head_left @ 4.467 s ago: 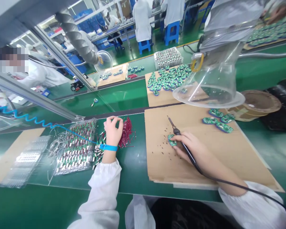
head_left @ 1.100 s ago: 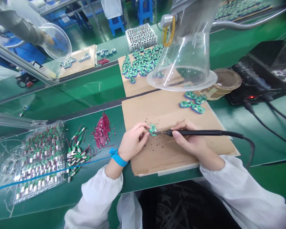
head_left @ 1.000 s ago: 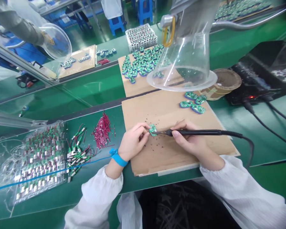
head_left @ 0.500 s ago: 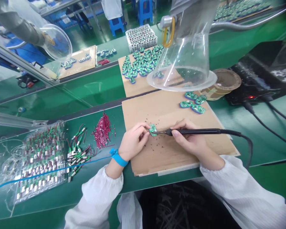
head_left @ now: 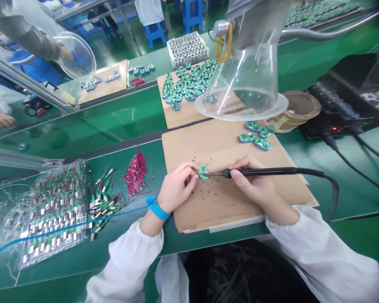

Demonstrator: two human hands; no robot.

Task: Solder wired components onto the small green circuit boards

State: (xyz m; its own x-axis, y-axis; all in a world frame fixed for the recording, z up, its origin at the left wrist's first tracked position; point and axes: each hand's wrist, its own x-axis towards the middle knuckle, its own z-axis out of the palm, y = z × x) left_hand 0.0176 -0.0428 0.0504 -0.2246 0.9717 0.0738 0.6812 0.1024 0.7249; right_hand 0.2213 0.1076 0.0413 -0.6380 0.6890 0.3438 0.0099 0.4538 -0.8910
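My left hand (head_left: 180,185), with a blue strap (head_left: 157,208) round its wrist, pinches the left edge of a small green circuit board (head_left: 203,171). The board lies on a brown cardboard sheet (head_left: 230,206) dotted with dark specks. In my right hand (head_left: 252,183) is a black soldering iron (head_left: 265,171), held like a pen and pointing left. Its metal tip reaches over the board; whether it touches cannot be made out. Several more circuit boards (head_left: 262,144) lie in a cluster at the sheet's upper right.
A clear fume hood (head_left: 243,92) hangs above the sheet's far side. Red wires (head_left: 135,174), wired metal parts (head_left: 105,206) and a bagged batch (head_left: 57,210) lie left. A round tub (head_left: 300,107) and black soldering station (head_left: 331,126) stand right. Another person's hand (head_left: 0,119) shows far left.
The soldering iron has shifted slightly to the right along with my right fingers. My left hand and the board hold still. Another person's hand has come into view at far left.
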